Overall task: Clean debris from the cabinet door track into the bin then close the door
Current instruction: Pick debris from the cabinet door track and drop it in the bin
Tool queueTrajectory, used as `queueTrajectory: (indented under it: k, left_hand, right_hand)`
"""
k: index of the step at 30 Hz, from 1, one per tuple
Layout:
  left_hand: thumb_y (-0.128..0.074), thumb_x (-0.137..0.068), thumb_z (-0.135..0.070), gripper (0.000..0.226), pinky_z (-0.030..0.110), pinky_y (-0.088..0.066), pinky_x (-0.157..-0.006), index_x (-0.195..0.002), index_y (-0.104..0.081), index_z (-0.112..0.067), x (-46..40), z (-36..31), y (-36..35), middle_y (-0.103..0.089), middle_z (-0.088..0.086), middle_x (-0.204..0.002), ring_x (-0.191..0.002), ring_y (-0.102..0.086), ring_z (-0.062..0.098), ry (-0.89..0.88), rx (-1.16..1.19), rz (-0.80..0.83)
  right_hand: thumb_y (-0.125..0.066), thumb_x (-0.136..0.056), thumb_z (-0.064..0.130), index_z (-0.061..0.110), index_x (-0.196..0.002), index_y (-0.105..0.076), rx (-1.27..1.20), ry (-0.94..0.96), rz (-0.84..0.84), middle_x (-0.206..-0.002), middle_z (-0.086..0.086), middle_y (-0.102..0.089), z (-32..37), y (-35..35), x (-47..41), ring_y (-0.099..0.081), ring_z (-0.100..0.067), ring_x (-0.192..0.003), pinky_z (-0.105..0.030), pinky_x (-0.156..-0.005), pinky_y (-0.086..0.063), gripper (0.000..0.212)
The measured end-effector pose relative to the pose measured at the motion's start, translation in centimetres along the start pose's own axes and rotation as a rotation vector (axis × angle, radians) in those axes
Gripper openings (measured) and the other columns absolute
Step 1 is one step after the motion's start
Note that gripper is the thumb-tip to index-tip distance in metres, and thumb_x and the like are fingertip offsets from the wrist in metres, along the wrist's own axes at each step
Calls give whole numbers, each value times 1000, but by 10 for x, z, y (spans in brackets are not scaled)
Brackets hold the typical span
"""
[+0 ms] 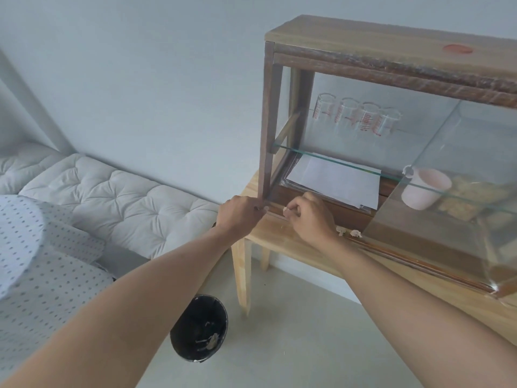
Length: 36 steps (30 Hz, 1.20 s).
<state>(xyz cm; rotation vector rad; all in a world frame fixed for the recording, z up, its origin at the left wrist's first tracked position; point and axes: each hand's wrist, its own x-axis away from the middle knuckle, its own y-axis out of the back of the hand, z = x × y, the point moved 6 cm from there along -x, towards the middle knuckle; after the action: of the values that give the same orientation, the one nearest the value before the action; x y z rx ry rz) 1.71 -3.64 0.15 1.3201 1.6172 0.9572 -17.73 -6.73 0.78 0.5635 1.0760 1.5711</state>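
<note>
A wooden cabinet [391,43] with glass sides stands on a light wooden table [279,236]. Its sliding glass door [453,197] is pushed to the right, leaving the left half open. The door track [361,242] runs along the cabinet's front bottom edge. Two pale crumpled scraps of debris [349,233] lie on the track beside my right wrist. My left hand [240,214] grips the cabinet's front left corner post at its foot. My right hand [310,217] pinches a small pale scrap [286,210] over the track's left end. A black bin [200,327] with some scraps inside stands on the floor under my left forearm.
Inside the cabinet, glass beakers [355,116] stand on a glass shelf [330,161], with white paper [335,180] and a white cup [425,189] below. A white tufted mattress [117,203] and dotted bedding [36,247] lie to the left. The floor is pale grey.
</note>
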Motion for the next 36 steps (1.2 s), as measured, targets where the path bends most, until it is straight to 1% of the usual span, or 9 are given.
queueTrajectory:
  k: [4, 7, 11, 17, 20, 24, 28, 31, 36]
  left_hand:
    - [-58, -104, -49, 31, 40, -59, -84, -116, -80, -31, 21, 27, 14, -80, -4, -109, -105, -71, 24, 36, 6, 40]
    - [-59, -103, -51, 30, 37, -56, -82, -112, -81, -32, 39, 57, 24, -80, -6, -106, -107, -69, 22, 90, 8, 33]
    - [-62, -101, -45, 25, 34, -53, -79, -109, -82, -32, 72, 105, 29, -79, -6, -106, -105, -68, 22, 169, 2, 48]
    - [-64, -97, -48, 23, 34, -55, -79, -101, -82, -35, 133, 187, 17, -78, -11, -95, -96, -69, 22, 377, 36, 121]
    - [-66, -96, -45, 20, 32, -50, -75, -101, -82, -36, 160, 223, 1, -78, -11, -98, -97, -69, 22, 466, 41, 146]
    - [-67, -97, -47, 20, 35, -56, -80, -102, -82, -35, 190, 262, -28, -78, -11, -97, -94, -71, 23, 559, 57, 171]
    - [-67, -98, -45, 21, 31, -50, -72, -100, -82, -32, 210, 289, -61, -77, -10, -95, -92, -70, 24, 626, 63, 214]
    - [-65, -98, -43, 20, 31, -46, -72, -101, -81, -31, 220, 301, -82, -76, -8, -97, -94, -70, 27, 671, 61, 254]
    - [-67, -96, -41, 26, 35, -52, -82, -119, -76, -32, 217, 305, -91, -76, -7, -106, -103, -69, 28, 703, 68, 316]
  right_hand:
    - [-72, -95, 39, 24, -94, -75, -19, 41, -2, -92, 10, -51, 29, -11, 14, -61, -21, -97, -35, -69, -47, 15]
    - [-68, -95, 42, 25, -94, -74, -39, 61, 31, -95, 9, -53, 56, -28, 25, -63, -22, -97, -37, -71, -50, 19]
    - [-65, -97, 42, 22, -97, -74, -70, 136, 104, -105, 4, -60, 94, -63, 40, -61, -22, -111, -39, -80, -54, 22]
    - [-61, -99, 45, 25, -98, -73, -106, 221, 219, -91, 14, -51, 138, -135, 66, -59, -14, -87, -36, -71, -52, 23]
    - [-60, -100, 45, 26, -97, -72, -92, 217, 315, -89, 13, -48, 145, -182, 81, -63, -18, -87, -37, -70, -52, 23]
    - [-58, -100, 47, 28, -99, -72, -66, 183, 435, -94, 10, -54, 141, -244, 101, -66, -20, -89, -34, -68, -47, 24]
    - [-56, -101, 46, 28, -102, -71, -32, 149, 517, -102, 8, -59, 134, -291, 115, -67, -23, -90, -37, -72, -52, 24]
    - [-56, -102, 45, 27, -101, -71, 1, 145, 560, -101, 7, -59, 133, -317, 119, -67, -23, -90, -34, -69, -47, 23]
    - [-55, -102, 45, 27, -112, -73, 31, 128, 597, -105, 5, -61, 137, -337, 115, -67, -26, -96, -34, -70, -43, 27]
